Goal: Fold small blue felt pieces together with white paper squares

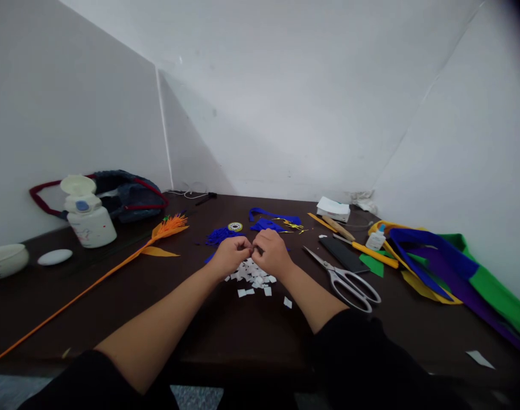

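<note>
My left hand (231,255) and my right hand (272,251) meet over a heap of small white paper pieces (255,275) at the middle of the dark table. Both are closed, fingertips pinched close together. What they hold, if anything, is too small and too hidden to make out. Just beyond my left hand lie a blue fringed bundle (223,235) and a round yellow-rimmed spool (235,226). Past my right hand are blue strips (275,218) with thin yellow bits (292,224). A few white pieces are scattered nearer to me.
Large scissors (345,279) lie right of my hands, beside a black phone-like slab (343,254), a yellow-handled cutter (375,254) and a glue bottle (376,237). Coloured felt sheets (448,262) fill the right. Leftward are an orange paper flower (168,226), a white bottle (91,225) and a bowl (6,261).
</note>
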